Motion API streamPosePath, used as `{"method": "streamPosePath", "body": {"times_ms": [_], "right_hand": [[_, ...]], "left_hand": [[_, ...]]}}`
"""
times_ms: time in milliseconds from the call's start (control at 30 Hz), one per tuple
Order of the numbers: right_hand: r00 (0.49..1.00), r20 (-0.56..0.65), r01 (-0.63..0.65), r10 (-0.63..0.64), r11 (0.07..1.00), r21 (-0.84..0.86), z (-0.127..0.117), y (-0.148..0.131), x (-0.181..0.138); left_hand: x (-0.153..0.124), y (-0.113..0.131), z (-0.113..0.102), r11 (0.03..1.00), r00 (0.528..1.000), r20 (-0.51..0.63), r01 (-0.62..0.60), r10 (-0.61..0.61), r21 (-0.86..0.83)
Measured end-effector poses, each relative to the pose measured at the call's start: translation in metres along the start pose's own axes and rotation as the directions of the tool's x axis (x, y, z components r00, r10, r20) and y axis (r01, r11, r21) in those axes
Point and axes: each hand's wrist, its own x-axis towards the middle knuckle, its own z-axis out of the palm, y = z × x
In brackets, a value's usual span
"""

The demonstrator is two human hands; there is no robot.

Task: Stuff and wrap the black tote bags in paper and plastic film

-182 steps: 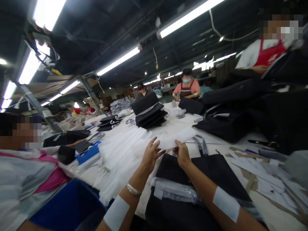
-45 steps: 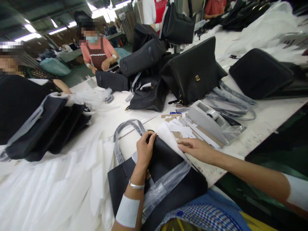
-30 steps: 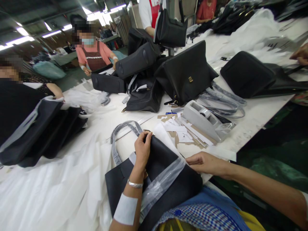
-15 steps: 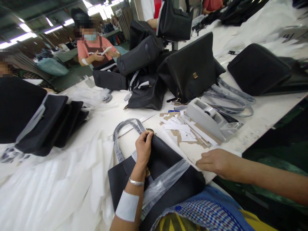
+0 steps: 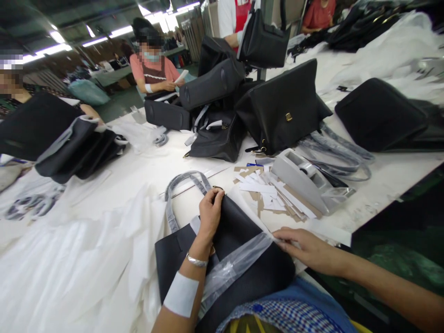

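At the near edge of the counter (image 5: 388,194), head view: one black handbag (image 5: 239,217), laid on its face, base end toward the wearer. Wrapped handle (image 5: 169,212) toward the far left; clear film band (image 5: 236,266) across the body. White strip (image 5: 255,215) along the bag's right side, long axis from the mouth corner down toward the counter's near edge.

Left hand (image 5: 211,210): thumb and fingers pinched together on the mouth corner, at the strip's far end. Right hand (image 5: 305,245): fingers part bent, tips at the strip's near end, nearer to it than the left; firm hold or mere touch, cannot tell.

Containers: handbag, contents out of sight; other black bags (image 5: 287,101) toward the far edge, contents likewise hidden; teal sack (image 5: 88,92) beyond the counter, contents unclear.

Also listed: grey tape dispenser (image 5: 308,180) near the right-hand edge; paper and card strips (image 5: 274,199) just beside; white sheets (image 5: 79,259), heaped along the counter's left part.
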Motion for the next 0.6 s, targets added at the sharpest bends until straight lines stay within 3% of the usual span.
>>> {"method": "streamPosePath", "body": {"times_ms": [133, 233, 333, 433, 500, 600], "right_hand": [[0.976, 0.189, 0.153, -0.110, 0.960, -0.233, -0.021, -0.003, 0.000], [0.956, 0.270, 0.198, -0.113, 0.928, -0.314, -0.035, -0.006, 0.002], [0.978, 0.202, 0.101, -0.050, 0.964, -0.248, -0.045, -0.007, 0.006], [0.996, 0.018, -0.082, 0.083, 0.995, -0.056, -0.045, -0.011, 0.014], [0.984, -0.096, -0.145, 0.148, 0.989, 0.033, -0.036, -0.018, 0.025], [0.975, -0.164, -0.141, 0.149, 0.988, 0.062, -0.012, -0.029, 0.050]], "left_hand": [[-0.005, 0.003, -0.001, 0.999, 1.000, 0.003, 0.022, -0.022, -0.032], [-0.005, 0.002, -0.002, 0.999, 0.999, -0.017, 0.029, -0.030, -0.039], [-0.003, 0.001, -0.002, 0.999, 1.000, -0.014, 0.022, -0.022, -0.024], [-0.001, 0.001, 0.000, 1.000, 1.000, -0.015, -0.014, 0.014, 0.002], [-0.002, 0.003, 0.002, 0.997, 0.998, -0.039, -0.053, 0.055, 0.060], [-0.005, 0.002, 0.006, 0.972, 0.985, -0.053, -0.155, 0.167, 0.178]]}}
